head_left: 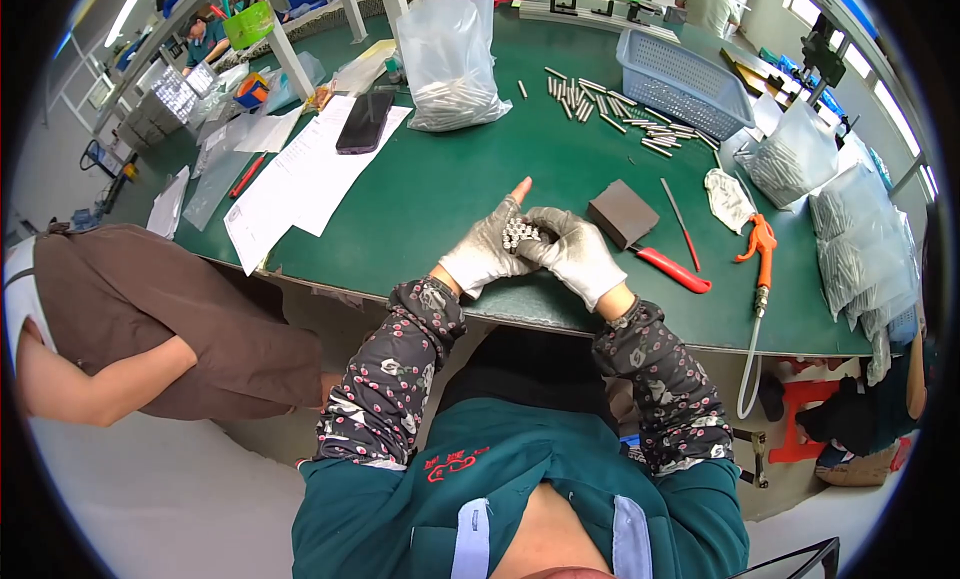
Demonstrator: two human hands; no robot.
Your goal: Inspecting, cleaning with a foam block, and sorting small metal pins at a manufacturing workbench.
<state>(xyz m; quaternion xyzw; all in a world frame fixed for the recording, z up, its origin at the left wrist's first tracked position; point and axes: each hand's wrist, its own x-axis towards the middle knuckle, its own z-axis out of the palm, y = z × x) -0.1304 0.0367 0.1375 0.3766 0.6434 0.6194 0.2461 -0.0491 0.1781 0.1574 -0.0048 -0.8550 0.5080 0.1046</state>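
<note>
Both hands meet over the green desk (440,194): the gloved left hand (487,249) cups a bundle of small metal pins (517,231), forefinger stretched out, and the gloved right hand (580,254) closes around the same bundle from the other side. Farther left lie papers (300,174) and a dark phone (364,121). Right of the hands sit a grey block (622,213), a red-handled tool (672,270) and an orange air gun (762,249).

Our gloved left hand (490,247) and right hand (580,254) cover most of the small metal pins (517,232); we cannot count them. The table's (450,179) near edge hides our lap.
</note>
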